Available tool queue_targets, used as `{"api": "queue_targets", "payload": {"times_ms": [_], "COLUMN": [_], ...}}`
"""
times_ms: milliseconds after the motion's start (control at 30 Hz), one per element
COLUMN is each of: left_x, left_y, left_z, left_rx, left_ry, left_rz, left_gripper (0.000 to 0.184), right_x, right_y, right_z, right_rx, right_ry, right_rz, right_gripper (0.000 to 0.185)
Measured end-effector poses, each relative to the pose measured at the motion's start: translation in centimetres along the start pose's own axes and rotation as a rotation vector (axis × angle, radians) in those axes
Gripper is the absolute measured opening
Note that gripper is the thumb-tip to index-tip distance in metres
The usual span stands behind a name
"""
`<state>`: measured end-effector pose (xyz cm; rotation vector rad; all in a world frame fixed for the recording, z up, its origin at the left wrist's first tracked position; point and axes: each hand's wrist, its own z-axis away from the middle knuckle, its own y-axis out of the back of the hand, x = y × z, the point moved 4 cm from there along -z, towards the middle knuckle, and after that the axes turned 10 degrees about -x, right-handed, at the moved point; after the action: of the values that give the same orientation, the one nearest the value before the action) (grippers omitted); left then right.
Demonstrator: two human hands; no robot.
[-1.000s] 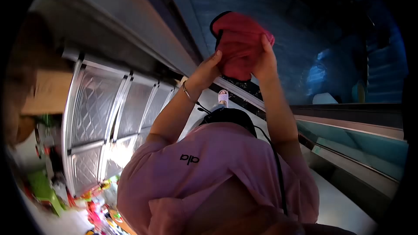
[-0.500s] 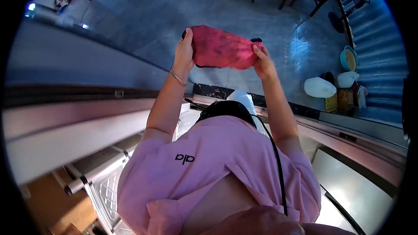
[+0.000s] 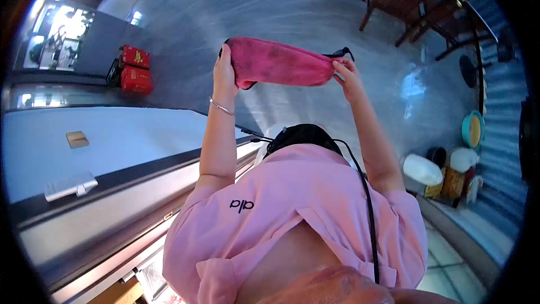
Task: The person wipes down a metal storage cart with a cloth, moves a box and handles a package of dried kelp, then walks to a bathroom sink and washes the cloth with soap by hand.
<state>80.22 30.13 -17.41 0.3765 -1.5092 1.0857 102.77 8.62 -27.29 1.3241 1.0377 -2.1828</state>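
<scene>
A folded pink cloth (image 3: 281, 63) with dark smudges and a black edge is stretched between my hands, held out in front of my body above the floor. My left hand (image 3: 226, 73) is closed around its left end, thumb on the near face and a silver bracelet at the wrist. At the other end, my right hand (image 3: 347, 77) pinches the cloth's corner between thumb and fingers. A bit of black edging or strap (image 3: 342, 53) sticks out beside the right fingertips.
To the left is a white wall (image 3: 124, 141) with a gold plate and a white box on it. Red boxes (image 3: 136, 70) sit farther left. Wooden chairs (image 3: 394, 3) stand at the far right. White jugs (image 3: 422, 170) and a teal basin (image 3: 472, 128) line the corrugated wall.
My body has moved forward out of the doorway and turned, with more of the room now showing at left. The cloth stays in both hands, pulled longer and narrower.
</scene>
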Motion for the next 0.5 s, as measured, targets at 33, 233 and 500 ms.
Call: {"api": "queue_targets", "payload": {"times_ms": [33, 233, 500], "left_x": [0.4, 4.8, 8.8], "left_y": [0.3, 7.2, 14.6], "left_z": [-1.4, -9.2, -26.0], "left_rx": [-0.006, 0.102, 0.062], "left_ry": [0.017, 0.01, 0.069], "left_rz": [0.031, 0.029, -0.001], "left_gripper": [0.043, 0.039, 0.037], "right_x": [-0.4, 0.8, -5.0], "right_y": [-0.1, -4.8, -15.6], "right_z": [-2.0, -15.5, -30.6], "right_rx": [-0.025, -0.275, -0.122], "right_ry": [-0.009, -0.05, -0.061], "right_rz": [0.006, 0.173, -0.039], "right_gripper": [0.022, 0.015, 0.018]}}
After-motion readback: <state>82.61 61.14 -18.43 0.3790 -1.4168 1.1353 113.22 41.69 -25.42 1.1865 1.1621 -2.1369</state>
